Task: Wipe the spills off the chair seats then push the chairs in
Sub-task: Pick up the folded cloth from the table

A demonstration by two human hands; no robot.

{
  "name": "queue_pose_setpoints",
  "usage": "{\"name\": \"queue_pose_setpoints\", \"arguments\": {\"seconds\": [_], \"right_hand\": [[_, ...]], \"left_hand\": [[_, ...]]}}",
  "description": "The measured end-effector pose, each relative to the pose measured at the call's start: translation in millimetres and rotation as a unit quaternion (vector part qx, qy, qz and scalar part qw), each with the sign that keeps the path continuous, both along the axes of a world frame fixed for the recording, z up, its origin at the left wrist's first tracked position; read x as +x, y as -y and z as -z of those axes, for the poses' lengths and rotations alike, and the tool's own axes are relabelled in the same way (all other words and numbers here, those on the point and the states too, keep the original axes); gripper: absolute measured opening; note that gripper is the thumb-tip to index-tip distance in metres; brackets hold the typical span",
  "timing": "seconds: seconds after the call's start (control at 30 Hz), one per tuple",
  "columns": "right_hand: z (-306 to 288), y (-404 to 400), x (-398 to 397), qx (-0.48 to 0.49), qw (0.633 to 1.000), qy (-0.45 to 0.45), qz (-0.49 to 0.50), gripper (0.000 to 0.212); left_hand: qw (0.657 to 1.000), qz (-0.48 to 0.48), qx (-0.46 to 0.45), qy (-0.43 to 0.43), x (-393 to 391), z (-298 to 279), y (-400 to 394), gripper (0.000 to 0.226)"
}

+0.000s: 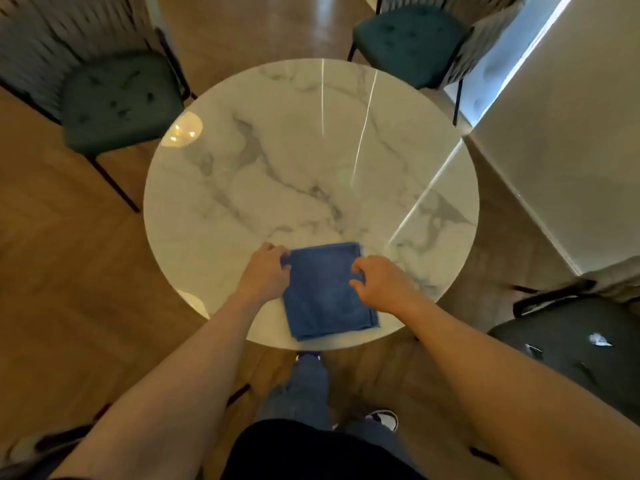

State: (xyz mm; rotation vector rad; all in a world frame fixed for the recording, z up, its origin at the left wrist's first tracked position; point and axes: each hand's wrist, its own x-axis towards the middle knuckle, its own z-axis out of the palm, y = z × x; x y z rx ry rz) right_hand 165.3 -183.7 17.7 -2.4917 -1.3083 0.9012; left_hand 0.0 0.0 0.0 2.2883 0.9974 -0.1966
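— Cloth [325,292] first? It lies folded at the near edge of the table [277,168].
— Yes. Left hand [265,271] pinches its far corner; right hand [377,282] curls onto its right edge. Next, lift it.
— Then where?
— The spotted seat [121,98] beyond the table's left side, probably. Table blocks a direct reach.

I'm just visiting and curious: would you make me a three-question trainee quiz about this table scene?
1. True or false: the blue cloth lies folded on the marble table.
2. Which hand grips the cloth's far left corner? A) left hand B) right hand
3. Fill in: white scraps lie on the seat of the ____ chair at near right.

Key: 1 true; 2 A; 3 dark.
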Motion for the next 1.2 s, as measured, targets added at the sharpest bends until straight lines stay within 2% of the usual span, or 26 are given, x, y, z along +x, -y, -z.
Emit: {"name": "queue_pose_setpoints", "arguments": {"seconds": [0.17,0.27,0.33,0.4,0.57,0.67,0.83,0.93,1.0,1.1,1.2], "right_hand": [[19.0,-25.1,15.0,-0.049,0.997,-0.032,0.055,0.054],[24.9,-40.8,23.9,-0.023,0.989,-0.043,0.139,0.058],[24.7,-50.8,28.3,-0.017,0.976,-0.076,0.203,0.059],[24.1,-57.4,29.6,-0.032,0.966,-0.104,0.236,0.049],[20.7,-62.4,25.5,-0.063,0.965,-0.113,0.226,0.011],[20.3,-59.7,28.1,-0.034,0.963,-0.131,0.233,0.007],[11.2,-40.3,41.0,0.016,0.97,-0.153,0.189,0.012],[4.0,-15.5,43.3,0.047,0.977,-0.163,0.128,0.009],[2.7,4.3,39.9,0.044,0.984,-0.157,0.076,0.014],[7.7,32.4,29.6,0.036,0.989,-0.141,0.02,0.021],[12.2,51.9,16.9,0.052,0.993,-0.102,-0.041,0.012]], "left_hand": [[0.999,-0.027,-0.012,-0.014,7.1,13.9,-19.0,0.042],[0.999,-0.048,-0.018,0.007,10.9,18.4,-24.1,0.036],[0.997,-0.078,-0.025,0.008,12.4,20.2,-27.2,0.024],[0.994,-0.102,-0.03,-0.002,13.8,21.0,-27.8,0.012],[0.989,-0.14,-0.048,-0.007,16.3,21.9,-23.6,0.013],[0.983,-0.162,-0.082,0.013,16.0,21.8,-22.5,0.01],[0.986,-0.122,-0.094,0.056,2.4,12.6,-24.7,0.012],[0.985,-0.089,-0.103,0.105,-16.3,2.9,-15.7,0.014],[0.986,-0.046,-0.108,0.12,-30.7,-2.0,-2.2,0.016],[0.989,0.045,-0.075,0.12,-51.0,-4.8,22.4,0.015],[0.99,0.099,-0.035,0.098,-65.2,-4.1,43.4,0.017]]}}
